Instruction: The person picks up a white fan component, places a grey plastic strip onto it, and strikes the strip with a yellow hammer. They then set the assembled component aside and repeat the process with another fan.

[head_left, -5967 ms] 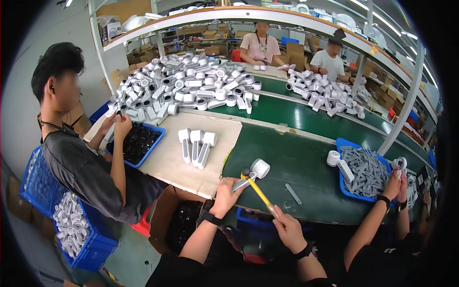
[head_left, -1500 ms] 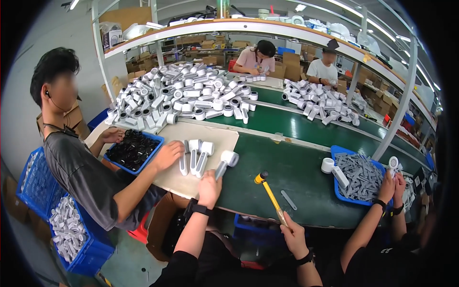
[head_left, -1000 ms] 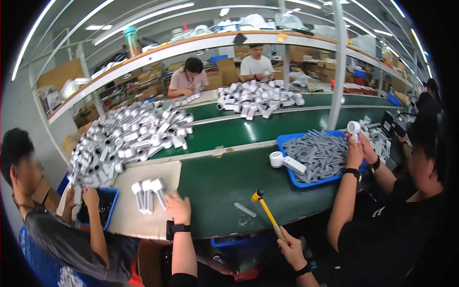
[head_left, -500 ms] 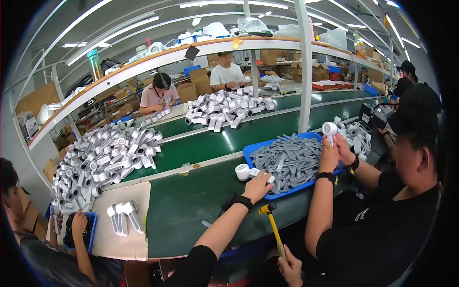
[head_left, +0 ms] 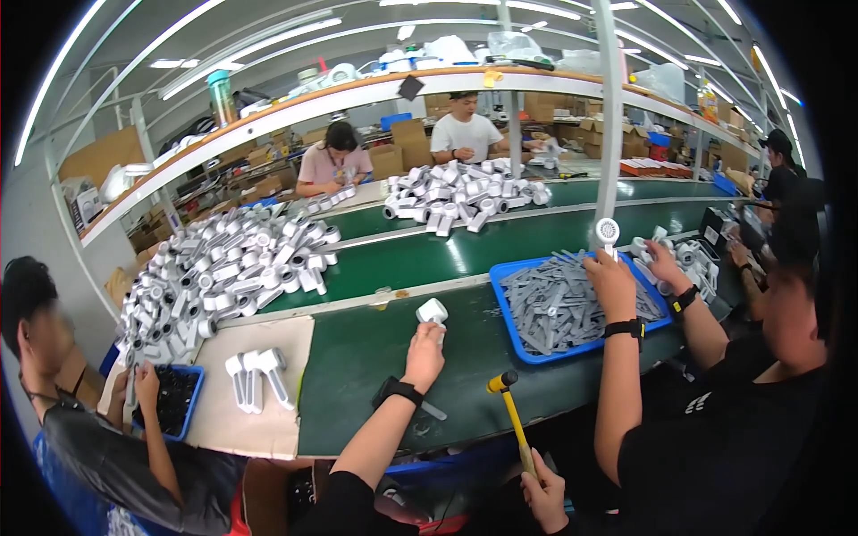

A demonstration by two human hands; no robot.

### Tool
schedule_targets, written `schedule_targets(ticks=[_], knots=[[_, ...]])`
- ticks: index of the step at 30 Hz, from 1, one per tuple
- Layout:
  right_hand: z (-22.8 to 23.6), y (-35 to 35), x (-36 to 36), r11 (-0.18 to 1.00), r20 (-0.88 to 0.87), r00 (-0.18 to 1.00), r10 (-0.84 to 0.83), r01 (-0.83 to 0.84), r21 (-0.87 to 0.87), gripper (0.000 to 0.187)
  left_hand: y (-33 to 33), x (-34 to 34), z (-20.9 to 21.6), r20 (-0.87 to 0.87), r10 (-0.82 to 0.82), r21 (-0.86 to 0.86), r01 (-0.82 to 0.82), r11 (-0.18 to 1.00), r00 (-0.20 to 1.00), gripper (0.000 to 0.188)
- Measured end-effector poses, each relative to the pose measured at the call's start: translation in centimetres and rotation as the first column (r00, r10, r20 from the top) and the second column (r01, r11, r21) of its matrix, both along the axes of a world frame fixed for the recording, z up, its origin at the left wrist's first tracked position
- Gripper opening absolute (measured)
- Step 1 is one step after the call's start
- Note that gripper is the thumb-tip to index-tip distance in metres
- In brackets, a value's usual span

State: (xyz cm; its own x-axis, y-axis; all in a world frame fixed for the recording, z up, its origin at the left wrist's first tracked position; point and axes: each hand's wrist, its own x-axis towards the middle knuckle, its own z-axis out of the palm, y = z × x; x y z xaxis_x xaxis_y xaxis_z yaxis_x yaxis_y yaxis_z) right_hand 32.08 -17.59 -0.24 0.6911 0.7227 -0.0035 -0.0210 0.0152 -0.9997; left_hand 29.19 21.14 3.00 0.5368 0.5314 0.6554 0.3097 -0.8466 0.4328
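Gripping a white round-headed piece (head_left: 431,312) by its handle, the left hand (head_left: 424,357) keeps fingers wrapped low, apparently so the head stays free; the piece is over the green table (head_left: 357,357), near its middle. Toward five o'clock from it, the right hand (head_left: 545,494) clasps a yellow hammer (head_left: 511,413) near the handle's end, head up, probably for an easy swing. A loose grey strip (head_left: 433,411) lies at six o'clock, beside the left wrist. At three o'clock a blue tray (head_left: 536,359) seems to keep its many grey strips (head_left: 563,304) together. Around eight o'clock, three white-and-grey pieces (head_left: 254,371) sit side by side on a cardboard sheet (head_left: 210,384), perhaps to protect them. Between nine and ten o'clock rises a large heap of similar pieces (head_left: 232,268).
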Motion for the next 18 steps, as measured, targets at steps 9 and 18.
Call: schedule_targets(ticks=[9, 18], knots=[[1.3, 8.8, -3.4, 0.931, 0.352, 0.866, 0.356, -0.359, -0.057, 0.055, -1.8, -22.4, -0.6, -0.020, 0.265, -0.293, -0.259, 0.920, 0.964, 0.033], [6.7, 15.6, -8.6, 0.863, 0.754, 0.500, 0.426, -0.474, -0.173, 0.050, -4.8, -27.8, -1.3, 0.079, 0.407, -0.279, -0.372, 0.885, 0.910, 0.027]])
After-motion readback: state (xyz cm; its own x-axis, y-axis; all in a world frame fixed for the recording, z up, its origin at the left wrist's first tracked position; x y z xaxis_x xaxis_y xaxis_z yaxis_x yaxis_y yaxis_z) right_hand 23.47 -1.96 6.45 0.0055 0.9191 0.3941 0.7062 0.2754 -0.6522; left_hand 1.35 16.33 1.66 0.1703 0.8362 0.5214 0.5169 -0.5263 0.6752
